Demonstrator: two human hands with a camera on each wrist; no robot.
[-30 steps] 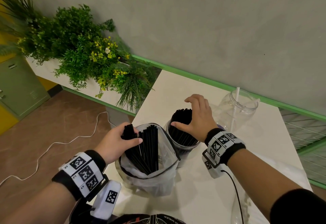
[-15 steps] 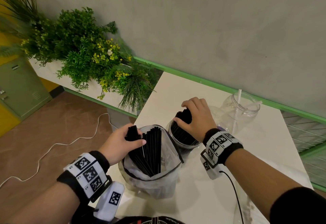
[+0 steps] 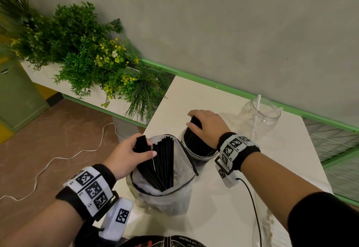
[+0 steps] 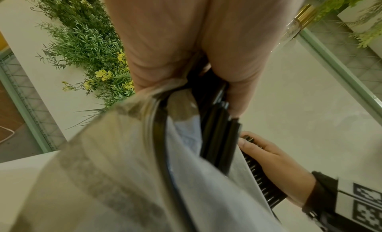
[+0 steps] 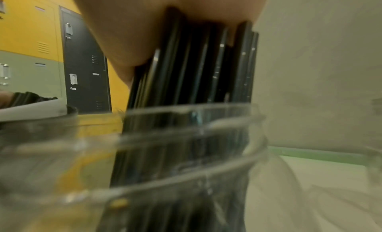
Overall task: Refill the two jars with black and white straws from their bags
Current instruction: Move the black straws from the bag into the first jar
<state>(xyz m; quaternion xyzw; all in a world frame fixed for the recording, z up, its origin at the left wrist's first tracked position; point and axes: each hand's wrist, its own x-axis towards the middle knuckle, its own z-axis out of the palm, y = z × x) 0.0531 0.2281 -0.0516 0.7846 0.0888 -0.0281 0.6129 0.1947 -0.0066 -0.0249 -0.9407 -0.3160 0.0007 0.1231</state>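
Straws everywhere around the black-straw jar, which stands mid-table and is packed with black straws. Right hand sits on top of that jar, fingers curled round the upper ends of a bundle standing in it; the right wrist view shows the straws running from the palm down through the clear rim. Just left of the jar and touching it, the straw bag, translucent with a dark-edged mouth, stands open with more black straws fanned inside. Left hand at the bag's left rim, thumb and fingers pinching a small bunch of black straws sticking up out of it; the left wrist view confirms the grip. Right of the black-straw jar, near the wall, second clear jar holding a white straw leaning upright. Both wrists carry bands with black-and-white square marker codes. Print at the bottom edge, upside down, seems to read "THE SAMURAI". Small print on the bag too tiny to read. Far left of the jar, planter with green foliage and yellow flowers; white cable on the brown floor.
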